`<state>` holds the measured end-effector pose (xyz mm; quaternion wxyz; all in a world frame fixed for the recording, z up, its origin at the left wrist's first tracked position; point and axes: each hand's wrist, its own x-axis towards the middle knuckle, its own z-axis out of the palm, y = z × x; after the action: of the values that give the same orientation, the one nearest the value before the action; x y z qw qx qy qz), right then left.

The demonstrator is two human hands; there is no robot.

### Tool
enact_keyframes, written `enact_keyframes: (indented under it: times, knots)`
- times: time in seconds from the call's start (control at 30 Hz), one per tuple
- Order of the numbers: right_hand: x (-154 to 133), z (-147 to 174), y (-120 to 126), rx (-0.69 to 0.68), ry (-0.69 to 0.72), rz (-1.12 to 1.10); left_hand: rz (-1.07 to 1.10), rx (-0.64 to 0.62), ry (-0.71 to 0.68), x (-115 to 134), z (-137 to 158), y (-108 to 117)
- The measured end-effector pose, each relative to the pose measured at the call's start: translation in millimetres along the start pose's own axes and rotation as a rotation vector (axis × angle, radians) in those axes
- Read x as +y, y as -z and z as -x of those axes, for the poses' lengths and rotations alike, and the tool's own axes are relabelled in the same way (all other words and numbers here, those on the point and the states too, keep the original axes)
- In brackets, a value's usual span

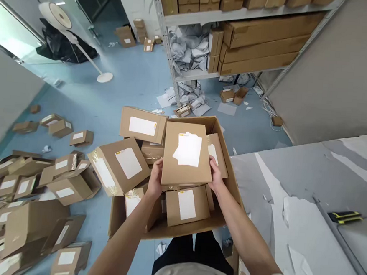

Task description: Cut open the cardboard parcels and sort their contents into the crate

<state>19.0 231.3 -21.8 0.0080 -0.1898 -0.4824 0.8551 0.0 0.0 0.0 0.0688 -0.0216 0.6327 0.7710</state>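
A brown cardboard box with overlapping white labels on top is held between my hands. My left hand grips its left side, and my right hand has hold of its right edge. Below it stands a large open carton filled with several smaller labelled boxes. Among these, a box lies near the carton's front. A taped box rests tilted over the left side, and another box sits at the back left. The held box hides part of the carton's contents.
Many labelled parcels are heaped on the blue floor at left. A metal shelf with boxes and grey bags stands ahead. On the right, a grey-white table carries a yellow-black cutter. A white stand fan stands at far left.
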Motion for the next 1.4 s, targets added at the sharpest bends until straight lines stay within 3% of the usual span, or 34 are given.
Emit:
enact_keyframes:
  times: [0.1,0.27,0.47,0.77,0.93,1.13,1.4]
  knots:
    - [-7.0,47.7,5.3,0.080,0.108,0.064,-0.035,-0.014,0.051,14.5,26.0,-4.8]
    - [-14.4,117.3,19.5,0.135,0.222,0.277,-0.146,-0.124,-0.024,22.2,67.9,-13.1]
    - [-17.2,181.1,27.1,0.077,0.215,0.162,0.016,-0.348,0.017,31.7,107.6,-20.8]
    - [-7.4,224.8,28.1,0.229,0.141,0.039,-0.016,-0.572,0.191,26.9,111.8,-31.7]
    - [-9.4,241.0,36.9,0.302,0.186,0.035,-0.048,-0.660,0.216,16.3,107.6,-44.8]
    - [-6.7,277.6,65.4,0.464,0.279,0.004,-0.148,-0.841,0.166,-3.4,104.9,-87.4]
    - [8.6,348.2,128.6,0.728,0.437,-0.088,-0.176,-1.188,0.170,-27.8,138.7,-190.3]
